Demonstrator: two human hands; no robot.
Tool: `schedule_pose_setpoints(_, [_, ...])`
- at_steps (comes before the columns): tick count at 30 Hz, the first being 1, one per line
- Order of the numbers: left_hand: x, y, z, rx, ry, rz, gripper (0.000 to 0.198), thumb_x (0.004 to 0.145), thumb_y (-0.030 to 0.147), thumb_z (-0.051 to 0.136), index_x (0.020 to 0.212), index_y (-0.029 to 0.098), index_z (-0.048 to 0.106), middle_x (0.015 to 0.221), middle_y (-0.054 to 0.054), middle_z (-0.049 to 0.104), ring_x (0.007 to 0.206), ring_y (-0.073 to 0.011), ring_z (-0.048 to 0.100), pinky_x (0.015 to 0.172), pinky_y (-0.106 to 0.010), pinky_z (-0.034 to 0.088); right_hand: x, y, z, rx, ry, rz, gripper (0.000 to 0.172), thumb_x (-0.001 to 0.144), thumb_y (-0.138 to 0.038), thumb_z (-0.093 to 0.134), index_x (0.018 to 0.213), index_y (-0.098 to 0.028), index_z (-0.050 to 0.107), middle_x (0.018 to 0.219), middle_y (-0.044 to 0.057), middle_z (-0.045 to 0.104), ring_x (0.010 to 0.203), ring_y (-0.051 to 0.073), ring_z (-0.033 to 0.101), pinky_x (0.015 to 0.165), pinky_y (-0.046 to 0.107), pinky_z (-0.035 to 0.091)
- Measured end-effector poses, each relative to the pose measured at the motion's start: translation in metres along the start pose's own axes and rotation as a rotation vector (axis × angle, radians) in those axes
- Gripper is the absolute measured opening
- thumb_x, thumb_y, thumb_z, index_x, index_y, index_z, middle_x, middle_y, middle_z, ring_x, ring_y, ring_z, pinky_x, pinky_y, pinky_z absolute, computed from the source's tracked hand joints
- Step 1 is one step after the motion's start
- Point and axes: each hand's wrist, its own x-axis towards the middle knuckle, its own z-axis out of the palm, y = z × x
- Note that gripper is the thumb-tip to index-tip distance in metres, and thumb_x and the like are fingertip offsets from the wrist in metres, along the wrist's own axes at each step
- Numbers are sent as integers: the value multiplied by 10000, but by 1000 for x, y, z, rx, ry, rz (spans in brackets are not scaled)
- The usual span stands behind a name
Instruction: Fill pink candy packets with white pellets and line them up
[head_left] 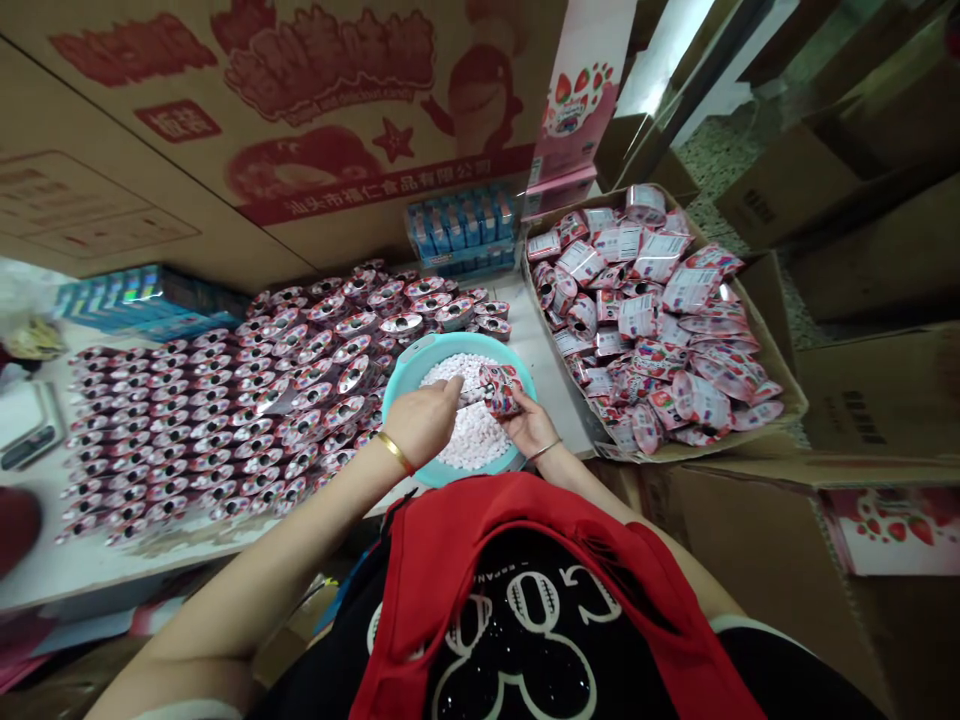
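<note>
A turquoise basin (403, 375) full of small white candies (474, 440) stands right in front of my body. Over its left side is my left hand (424, 420), a gold bracelet on the wrist. Its fingers are closed in a pinch near the packet's mouth, and what they hold is hidden. My right hand (534, 425) reaches over the basin's right side, gripping a red and pink strawberry-print candy packet (502, 392). The packet is tilted, its end turned toward my left hand.
Rows of upright packets with dark openings (247, 400) cover the table to the left. A carton of jumbled strawberry packets (652, 310) adjoins it on the right. Blue boxed packs (461, 232) stand by a large printed carton (337, 130) behind. More cartons (877, 390) lie further right.
</note>
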Motion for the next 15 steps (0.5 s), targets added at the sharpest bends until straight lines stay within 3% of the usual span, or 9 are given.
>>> schedule_pose_setpoints(6, [2, 18, -12, 55, 9, 70, 257, 870, 89, 329, 996, 140, 547, 875, -115, 602, 830, -234, 600, 672, -332, 465, 2, 2, -1, -85, -32, -25, 247, 713, -339, 720, 924, -227, 660, 893, -7, 731, 793, 160, 677, 704, 289, 577])
schedule_pose_setpoints(10, [0, 5, -10, 61, 20, 92, 215, 878, 120, 359, 921, 156, 567, 881, -97, 589, 842, -218, 580, 696, -321, 456, 4, -2, -7, -102, -23, 13, 263, 696, -321, 726, 930, -228, 651, 880, -15, 727, 785, 149, 669, 693, 281, 568])
schedule_pose_setpoints(13, [3, -25, 13, 39, 66, 77, 197, 899, 212, 389, 1008, 180, 551, 958, -84, 585, 888, -213, 564, 746, -323, 446, 2, -13, -15, -155, -6, -18, 311, 668, -256, 733, 959, -240, 625, 910, -33, 720, 796, 129, 665, 731, 271, 553])
schedule_pose_setpoints(15, [11, -48, 43, -4, 66, 39, 218, 903, 234, 393, 1059, 179, 534, 995, -91, 581, 920, -221, 551, 791, -343, 436, -2, -25, -19, -194, -16, -75, 385, 640, -209, 742, 993, -253, 598, 968, -38, 711, 858, 129, 662, 791, 284, 541])
